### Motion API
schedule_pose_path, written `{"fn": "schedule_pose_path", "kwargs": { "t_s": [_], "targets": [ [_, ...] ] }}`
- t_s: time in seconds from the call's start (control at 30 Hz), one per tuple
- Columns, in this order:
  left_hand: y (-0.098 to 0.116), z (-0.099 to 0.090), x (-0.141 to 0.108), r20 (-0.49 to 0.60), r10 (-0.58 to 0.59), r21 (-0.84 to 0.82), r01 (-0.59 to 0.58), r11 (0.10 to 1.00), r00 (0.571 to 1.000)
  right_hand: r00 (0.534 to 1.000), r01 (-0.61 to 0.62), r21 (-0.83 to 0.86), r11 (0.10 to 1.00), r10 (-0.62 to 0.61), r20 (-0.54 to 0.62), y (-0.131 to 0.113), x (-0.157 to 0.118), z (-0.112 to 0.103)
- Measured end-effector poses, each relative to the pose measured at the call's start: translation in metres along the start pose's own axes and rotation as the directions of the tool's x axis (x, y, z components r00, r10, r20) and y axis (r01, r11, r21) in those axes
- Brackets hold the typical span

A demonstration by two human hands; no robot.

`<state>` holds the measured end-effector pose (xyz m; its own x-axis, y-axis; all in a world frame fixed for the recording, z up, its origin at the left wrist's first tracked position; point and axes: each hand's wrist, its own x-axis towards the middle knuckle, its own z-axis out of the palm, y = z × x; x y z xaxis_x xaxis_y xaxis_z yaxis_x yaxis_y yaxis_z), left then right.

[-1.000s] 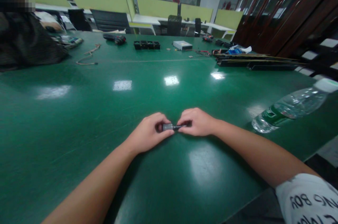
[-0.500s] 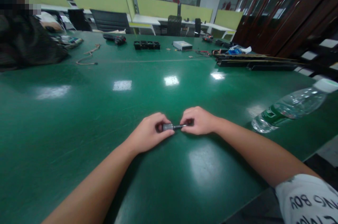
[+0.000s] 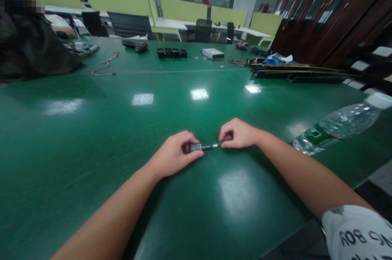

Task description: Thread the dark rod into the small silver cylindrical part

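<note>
A small grey cylinder with a thin metal shaft (image 3: 196, 147) lies low over the green table (image 3: 107, 129), its shaft pointing right. My left hand (image 3: 173, 154) is closed round the cylinder end, thumb in front and fingers behind. To the right, my right hand (image 3: 239, 134) pinches a small dark piece at the shaft's tip. That piece is mostly hidden by the fingertips, and I cannot make out what it is or whether it touches the shaft.
A clear water bottle (image 3: 337, 127) lies at the right. Farther back are a cable (image 3: 105, 68), a power drill (image 3: 135, 45), black fans (image 3: 172, 53), a white box (image 3: 212, 53) and black strips (image 3: 272, 72). A person (image 3: 33, 43) is at the far left.
My right hand has moved right and slightly away from me, showing more of the shaft between the hands. My left hand has stayed nearly in place, still round the cylinder.
</note>
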<state>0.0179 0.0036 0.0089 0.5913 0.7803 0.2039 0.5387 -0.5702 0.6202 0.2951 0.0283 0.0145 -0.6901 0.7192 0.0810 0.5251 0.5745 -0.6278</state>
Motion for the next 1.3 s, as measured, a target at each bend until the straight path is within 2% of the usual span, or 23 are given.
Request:
{"fn": "schedule_pose_path", "kwargs": {
  "t_s": [0.1, 0.23, 0.4, 1.3],
  "targets": [
    [0.000, 0.000, 0.000, 0.005, 0.000, -0.007, 0.000, 1.000, 1.000, 1.000, 0.026, 0.021, 0.999, -0.025, -0.012, -0.005, 0.002, 0.007],
    [-0.001, 0.001, 0.001, 0.003, -0.016, -0.009, 0.016, 1.000, 1.000, 0.990, 0.088, -0.002, 0.996, -0.088, -0.111, -0.016, 0.008, 0.023],
    [-0.001, 0.003, 0.002, 0.000, -0.017, 0.025, 0.017, 1.000, 1.000, 0.978, 0.167, -0.083, 0.983, -0.175, -0.112, -0.025, 0.013, 0.036],
    [-0.001, 0.000, 0.002, -0.011, 0.009, 0.001, -0.009, 1.000, 1.000, 0.965, 0.209, -0.182, 0.961, -0.232, -0.119, -0.025, 0.013, 0.036]
  ]
}}
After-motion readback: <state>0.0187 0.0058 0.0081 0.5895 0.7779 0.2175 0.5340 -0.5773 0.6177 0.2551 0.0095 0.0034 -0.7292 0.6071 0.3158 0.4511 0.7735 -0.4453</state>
